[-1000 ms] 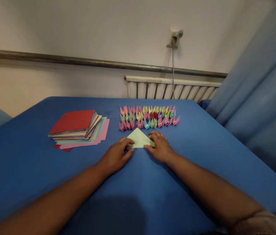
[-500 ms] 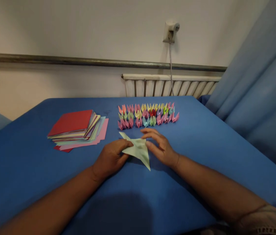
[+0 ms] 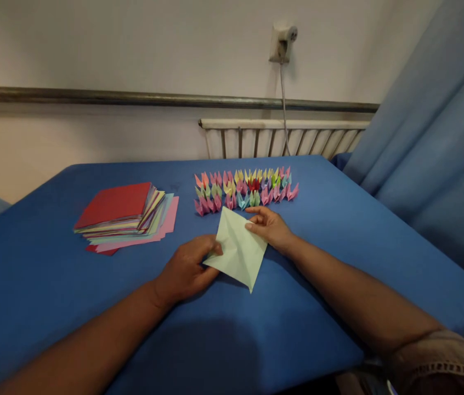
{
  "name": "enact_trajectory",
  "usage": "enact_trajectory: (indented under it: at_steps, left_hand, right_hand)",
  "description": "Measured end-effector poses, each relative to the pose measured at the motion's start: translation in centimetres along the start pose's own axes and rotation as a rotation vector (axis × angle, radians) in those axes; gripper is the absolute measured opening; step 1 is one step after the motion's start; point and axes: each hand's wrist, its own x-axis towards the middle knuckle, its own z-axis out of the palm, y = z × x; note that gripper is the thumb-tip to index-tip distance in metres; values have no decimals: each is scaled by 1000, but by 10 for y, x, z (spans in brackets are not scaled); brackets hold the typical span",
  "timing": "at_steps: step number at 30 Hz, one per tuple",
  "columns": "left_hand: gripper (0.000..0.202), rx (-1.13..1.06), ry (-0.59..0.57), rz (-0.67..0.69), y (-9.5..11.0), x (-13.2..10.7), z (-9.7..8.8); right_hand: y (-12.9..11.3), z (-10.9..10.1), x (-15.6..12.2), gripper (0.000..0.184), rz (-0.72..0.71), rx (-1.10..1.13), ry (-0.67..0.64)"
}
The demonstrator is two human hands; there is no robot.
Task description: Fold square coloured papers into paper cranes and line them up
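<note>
A pale green sheet of origami paper (image 3: 238, 249), creased and opened out into a square, is held between my two hands just above the table. My left hand (image 3: 191, 266) grips its left corner, thumb on top and fingers partly beneath. At the upper right edge, my right hand (image 3: 271, 226) pinches the paper, with the thumb on its face and the other fingers curled behind. Beyond the paper stand rows of small folded paper cranes (image 3: 252, 186) in pink, yellow, green, blue and red.
A stack of coloured paper (image 3: 114, 206) with a red sheet on top lies to the left on the blue table (image 3: 51, 296). Behind the table are a radiator (image 3: 298, 131), a metal rail (image 3: 133, 99) and a plugged-in cord (image 3: 283, 99). A blue curtain (image 3: 433, 126) hangs at right.
The green paper has opened from a folded, pointed shape into a nearly flat square. My right hand has closed on its upper right edge. The view has shifted slightly.
</note>
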Motion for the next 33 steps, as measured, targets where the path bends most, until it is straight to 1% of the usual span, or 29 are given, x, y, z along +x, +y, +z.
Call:
enact_trajectory:
  at_steps: [1, 3, 4, 6, 7, 8, 9, 11, 12, 14, 16, 17, 18, 21, 22, 23, 25, 26, 27, 28, 31, 32, 33]
  left_hand:
    - [7, 38, -55, -51, -6, 2, 1]
    - [13, 118, -94, -139, -17, 4, 4]
    - [22, 158, -121, -164, -21, 5, 6]
    - [49, 253, -125, -178, -24, 6, 7]
    - [59, 295, -133, -156, -23, 7, 8]
    - [65, 329, -147, -115, -20, 7, 8]
    - [66, 354, -175, -61, -16, 7, 8]
    - [55, 367, -261, 55, -9, 7, 9]
    - [49, 363, -299, 85, -8, 7, 9]
    - [41, 344, -333, 83, -10, 6, 10]
    - [42, 320, -329, 37, -18, 4, 11]
    - [42, 302, -323, 21, -23, 4, 11]
    - [42, 281, -314, 10, -27, 3, 12]
    - [33, 212, -272, -20, -38, 2, 13]
    - [31, 186, -264, -34, -40, 2, 14]
    - [29, 158, -256, -52, -41, 2, 15]
    - [25, 99, -234, -98, -44, 3, 16]
    - [23, 74, -223, -124, -45, 4, 17]
    - [21, 54, -212, -152, -46, 5, 17]
    - [20, 39, -204, -184, -47, 6, 17]
    - [26, 18, -191, -283, -47, 8, 15]
    - [28, 14, -186, -311, -47, 9, 14]
    - [30, 14, -182, -334, -47, 10, 13]
  right_hand:
    - [4, -1, 2, 43, -5, -42, 13]
    - [12, -4, 5, 42, -27, -188, 47]
    - [14, -5, 5, 42, -40, -267, 61]
    - [16, -6, 4, 43, -62, -407, 72]
    - [16, -7, 2, 43, -69, -464, 68]
    - [15, -7, 1, 44, -73, -513, 62]
    - [13, -7, -1, 45, -79, -557, 53]
    - [7, -8, -4, 44, -119, -643, 41]
    - [5, -7, -5, 44, -167, -690, 43]
    - [-1, -6, -9, 43, -308, -767, 50]
    - [-6, -5, -13, 43, -427, -768, 10]
    - [-9, -4, -15, 43, -442, -727, -44]
    - [-12, -3, -18, 41, -421, -673, -114]
    - [-20, -5, -23, 38, -284, -570, -351]
    - [-23, -7, -24, 45, -255, -576, -414]
    - [-26, -9, -25, 56, -239, -599, -465]
    - [-30, -13, -26, 81, -246, -698, -517]
    - [-31, -14, -26, 88, -270, -756, -524]
    - [-31, -14, -26, 88, -300, -815, -518]
    - [-31, -13, -26, 81, -334, -867, -498]
    - [-28, -11, -21, 35, -409, -970, -423]
    - [-26, -11, -19, 25, -411, -995, -389]
    - [-25, -12, -17, 22, -398, -1017, -352]
